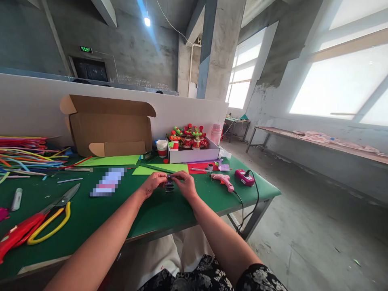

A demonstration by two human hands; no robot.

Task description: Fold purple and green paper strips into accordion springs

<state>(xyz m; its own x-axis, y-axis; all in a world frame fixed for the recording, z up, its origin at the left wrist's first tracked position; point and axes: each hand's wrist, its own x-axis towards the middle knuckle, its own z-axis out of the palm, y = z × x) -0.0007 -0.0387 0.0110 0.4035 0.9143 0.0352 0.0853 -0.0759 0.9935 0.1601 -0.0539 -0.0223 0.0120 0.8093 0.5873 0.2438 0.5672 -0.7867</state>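
Both hands meet over the green table near its front edge. Between them hangs a small dark purple strip (169, 187) with zigzag folds, apparently folded paper. My left hand (153, 184) pinches its upper end from the left. On the other side, the fingers of my right hand (185, 185) are closed at the same upper end. Light green paper (145, 169) lies just behind the hands. To the right rests a pink glue gun (223, 180), its cord running off the table.
Large red-and-yellow scissors (45, 220) lie at left, near bundled pipe cleaners (27, 161). An open cardboard box (112, 129), paper cups (161, 148) and a white box (194, 156) of colourful figures stand behind. A magenta power unit (244, 177) sits near the right edge.
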